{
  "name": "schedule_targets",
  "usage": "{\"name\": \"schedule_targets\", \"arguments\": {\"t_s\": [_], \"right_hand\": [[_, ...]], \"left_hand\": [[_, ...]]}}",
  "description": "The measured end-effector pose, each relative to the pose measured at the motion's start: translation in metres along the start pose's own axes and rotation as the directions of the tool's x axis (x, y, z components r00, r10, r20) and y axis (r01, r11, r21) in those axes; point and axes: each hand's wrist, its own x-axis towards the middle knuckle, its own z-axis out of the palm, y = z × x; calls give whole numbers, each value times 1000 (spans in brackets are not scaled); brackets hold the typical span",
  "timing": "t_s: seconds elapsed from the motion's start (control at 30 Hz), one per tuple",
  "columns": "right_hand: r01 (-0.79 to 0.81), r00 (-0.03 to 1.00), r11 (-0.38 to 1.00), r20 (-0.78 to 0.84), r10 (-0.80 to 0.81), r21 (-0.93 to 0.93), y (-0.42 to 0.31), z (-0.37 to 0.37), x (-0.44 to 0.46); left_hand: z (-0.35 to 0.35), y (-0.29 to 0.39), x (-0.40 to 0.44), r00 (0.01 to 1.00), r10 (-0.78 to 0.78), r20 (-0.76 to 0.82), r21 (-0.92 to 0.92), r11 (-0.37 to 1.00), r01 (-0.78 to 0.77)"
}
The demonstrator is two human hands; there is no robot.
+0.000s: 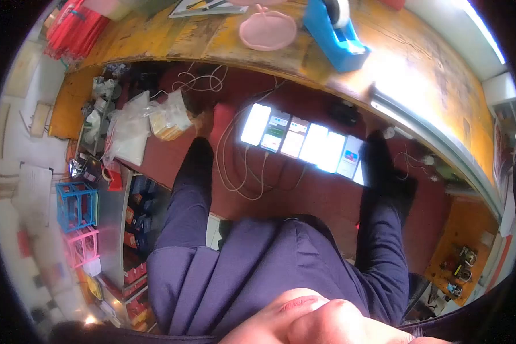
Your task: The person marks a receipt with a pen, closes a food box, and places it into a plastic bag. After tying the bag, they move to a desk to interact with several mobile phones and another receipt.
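Observation:
My left hand (pixel 203 122) is at the right edge of a pale packet (pixel 171 121) in clear plastic, on the red surface (pixel 321 198) below the wooden shelf. Its fingers are too small and dim to show a grip. My right arm reaches forward in a dark sleeve, right of the phones, and the hand itself does not show. Between the arms lies a slanted row of several phones with lit screens, from a white-screened phone (pixel 255 124) at the left to a phone with a blue and red picture (pixel 349 157) at the right. Cables (pixel 234 178) run beside and below them.
Overhead, a wooden shelf (pixel 212 43) bears a blue tape dispenser (pixel 338 43), a pink dish (pixel 268 30) and red packets (pixel 74 30). Blue (pixel 76 206) and pink (pixel 83 246) racks stand left. Small tools (pixel 463 264) lie on a wooden surface at the right.

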Motion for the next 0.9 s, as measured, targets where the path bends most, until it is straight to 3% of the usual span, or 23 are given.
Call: {"name": "schedule_targets", "arguments": {"t_s": [0.07, 0.13, 0.23, 0.33, 0.37, 0.43, 0.47, 0.5, 0.53, 0.57, 0.63, 0.7, 0.77, 0.83, 0.9], "right_hand": [[3, 1000, 1000, 8, -3, -14, 7, 0, 8], [15, 1000, 1000, 12, -14, -14, 14, -9, 7], [62, 998, 998, 23, -62, 23, 23, -35, -6], [95, 989, 993, 104, -102, 75, 43, -48, -22], [97, 983, 989, 146, -113, 112, 48, -56, -32], [86, 956, 975, 259, -139, 205, 66, -62, -56], [62, 936, 964, 320, -146, 259, 79, -60, -66], [40, 910, 935, 373, -180, 354, 86, -61, -86], [8, 879, 874, 414, -237, 485, 93, -59, -108], [-35, 843, 779, 437, -314, 626, 101, -53, -132], [-79, 792, 460, 336, -510, 885, 102, -42, -172], [-89, 743, 172, 180, -644, 981, 81, -15, -215], [12, 745, 231, 145, -651, 973, 53, 5, -249], [160, 786, 530, 218, -579, 833, 17, -1, -296], [72, 844, 542, 238, -480, 837, -14, -38, -359]], "left_hand": [[-29, 11, -2, 985, -3, 171, 194, 981, -31], [-52, 24, -5, 960, 13, 278, 24, 999, -21], [-31, 22, -5, 894, -153, 421, -41, 981, 188], [-33, 22, -8, 875, -171, 453, -81, 969, 232], [-37, 24, -9, 907, -148, 394, -104, 974, 204], [-52, 28, -9, 993, -91, 73, -116, 988, 99], [-63, 32, -8, 989, -63, -131, -108, 993, 48], [-77, 36, -10, 969, -73, -235, -168, 985, 33], [-89, 42, -15, 942, -85, -324, -233, 973, 8], [-108, 55, -24, 962, -121, -244, -425, 905, 6], [-137, 90, -37, 981, -179, -79, -748, 661, 60], [-109, 123, -68, 989, -62, 132, -743, 655, 140], [-116, 165, -75, 999, 37, -22, -756, 653, -41], [-126, 207, -71, 972, 134, -194, -740, 630, -235], [-132, 238, -69, 972, 214, -92, -771, 602, -205]]}}
